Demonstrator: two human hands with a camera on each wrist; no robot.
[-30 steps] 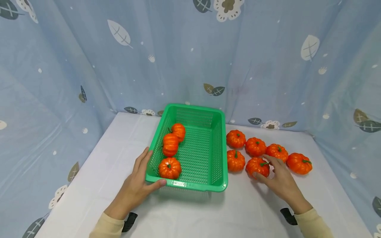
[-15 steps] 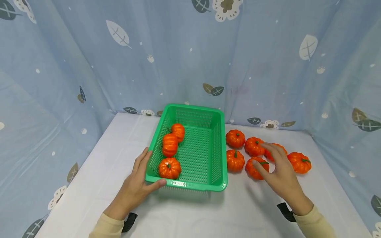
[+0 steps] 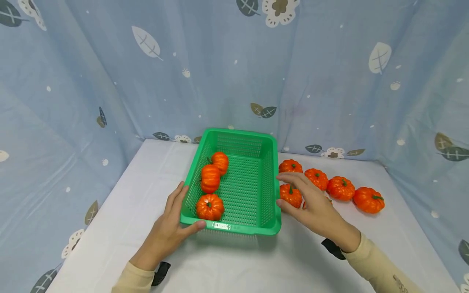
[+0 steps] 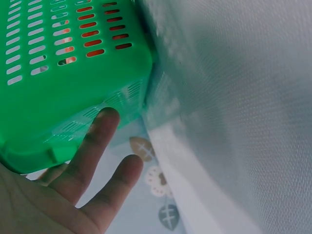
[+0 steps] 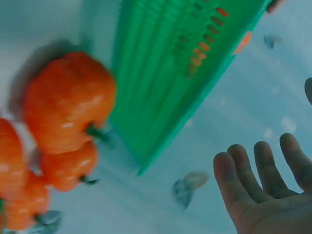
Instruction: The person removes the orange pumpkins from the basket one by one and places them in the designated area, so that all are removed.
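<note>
A green plastic basket [image 3: 253,230] with slotted walls stands on the white table. Inside, along its left side, lie three small orange pumpkins [image 3: 209,207]. My left hand [image 3: 165,234] rests at the basket's front left corner, thumb on the front rim and nearly straight fingers against the left wall. Just past the right rim is my right hand [image 3: 316,209], its fingers spread and nothing in it. It hovers over a pumpkin [image 3: 290,196] beside the basket and hides most of another one. In the right wrist view the hand's fingers [image 5: 265,170] are apart and extended.
More orange pumpkins [image 3: 340,188] sit in a row to the right of the basket. A blue curtain [image 3: 234,73] with leaf and flower prints hangs behind and at both sides of the table [image 3: 234,264].
My right hand has let go of a front-row pumpkin, lifted off it and moved left to the basket's right rim. The left hand and the basket have stayed in place.
</note>
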